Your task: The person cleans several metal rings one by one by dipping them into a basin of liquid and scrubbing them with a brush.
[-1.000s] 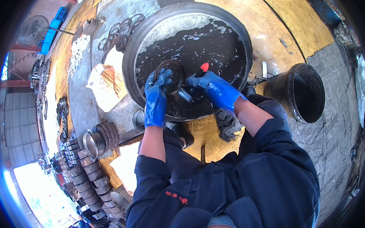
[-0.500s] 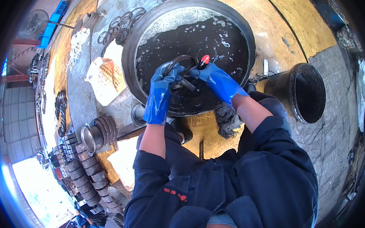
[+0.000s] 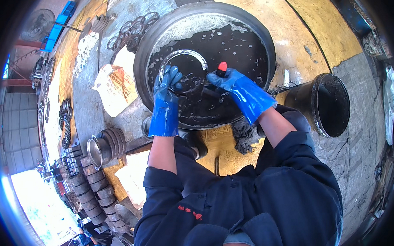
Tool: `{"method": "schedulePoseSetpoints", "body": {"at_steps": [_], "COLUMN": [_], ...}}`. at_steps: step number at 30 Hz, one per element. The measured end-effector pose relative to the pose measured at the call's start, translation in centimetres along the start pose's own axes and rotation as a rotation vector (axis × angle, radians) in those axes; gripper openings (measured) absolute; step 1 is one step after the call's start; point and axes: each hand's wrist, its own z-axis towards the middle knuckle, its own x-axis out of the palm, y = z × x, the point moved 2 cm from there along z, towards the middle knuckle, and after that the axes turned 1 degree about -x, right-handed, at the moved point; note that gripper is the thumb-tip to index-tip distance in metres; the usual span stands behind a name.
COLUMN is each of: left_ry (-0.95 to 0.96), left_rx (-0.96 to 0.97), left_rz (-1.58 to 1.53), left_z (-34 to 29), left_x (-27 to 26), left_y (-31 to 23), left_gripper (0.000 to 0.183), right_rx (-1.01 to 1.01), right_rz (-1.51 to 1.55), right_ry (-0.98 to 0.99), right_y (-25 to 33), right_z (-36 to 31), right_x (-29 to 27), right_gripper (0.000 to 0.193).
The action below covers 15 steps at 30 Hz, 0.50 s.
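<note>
My left hand (image 3: pixel 167 88), in a blue rubber glove, grips a metal ring (image 3: pixel 185 52) by its left side. The ring is tilted, and its upper edge shines wet over the dark liquid (image 3: pixel 234 48). In the blue-gloved right hand (image 3: pixel 232 81) is a dark tool handle with a red end (image 3: pixel 223 66); its working end is hard to make out near the ring's right side. Below both hands stands a wide round metal basin (image 3: pixel 141 60) holding the dark liquid with patches of foam.
Dark rings (image 3: pixel 130 31) lie behind the basin at the left, near a printed bag (image 3: pixel 115 90). A black bucket (image 3: pixel 312 103) stands at the right. Stacked metal rings (image 3: pixel 111 144) and rows of cylindrical parts (image 3: pixel 92 191) lie at the lower left.
The ring has turned so its face shows, bright and wet. My left hand has shifted slightly left and down; the right hand has moved a little away from it with the tool.
</note>
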Motion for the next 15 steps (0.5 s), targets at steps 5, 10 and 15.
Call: {"method": "schedulePoseSetpoints", "body": {"at_steps": [5, 10, 15], "left_ry": [0.12, 0.049, 0.57], "left_rx": [0.014, 0.754, 0.42], "left_rz": [0.181, 1.543, 1.597], "left_z": [0.4, -1.8, -2.0], "left_x": [-0.4, 4.5, 6.4], "left_y": [1.1, -1.3, 0.6], "left_gripper": [0.038, 0.051, 0.033], "right_rx": [0.02, -0.236, -0.307], "right_rz": [-0.216, -1.1, -1.314], "right_ry": [0.094, -0.071, -0.013], "right_y": [-0.1, 4.2, 1.8], "right_z": [1.6, -1.1, 0.3], "right_x": [-0.3, 0.3, 0.8], "right_gripper": [0.043, 0.029, 0.023]}}
